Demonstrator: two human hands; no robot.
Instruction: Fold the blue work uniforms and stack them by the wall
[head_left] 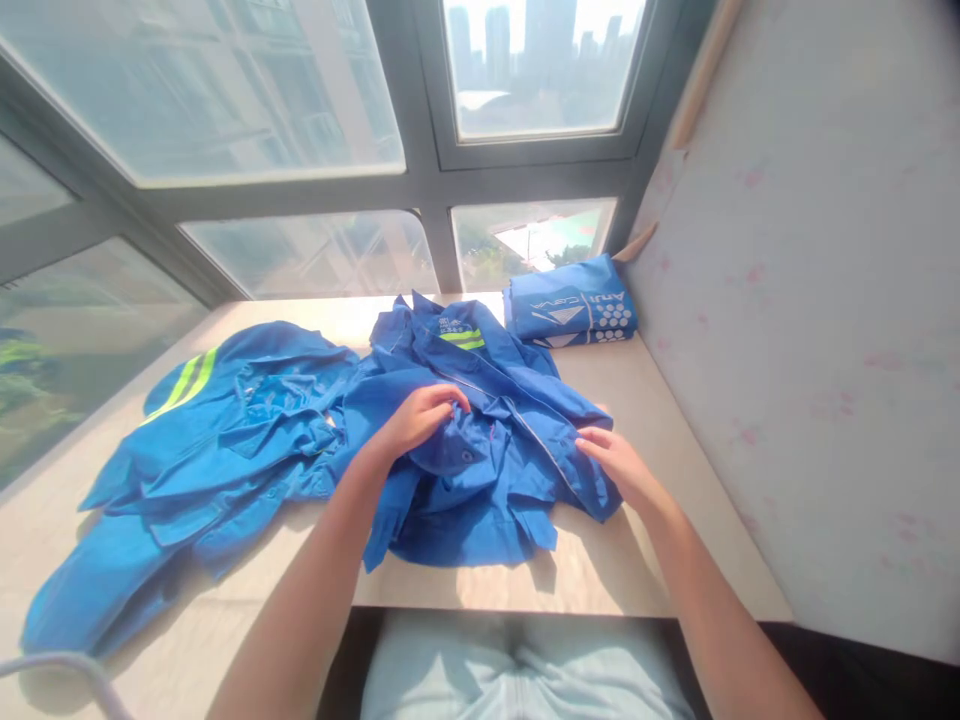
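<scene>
- Blue jacket (480, 530), rumpled on the desk (600, 590) just in front of the person's legs
- Second blue garment (225, 450) with yellow-green stripes, spread at the jacket's left, touching it
- Right hand (611, 460), fingertips on the jacket's right part; cannot tell whether they grip
- Left hand (427, 415), curled and grasping cloth near the jacket's middle
- Folded blue bundle (574, 305) with white print, behind the jacket at right
- Grey-framed windows (540, 70) beyond the desk
</scene>
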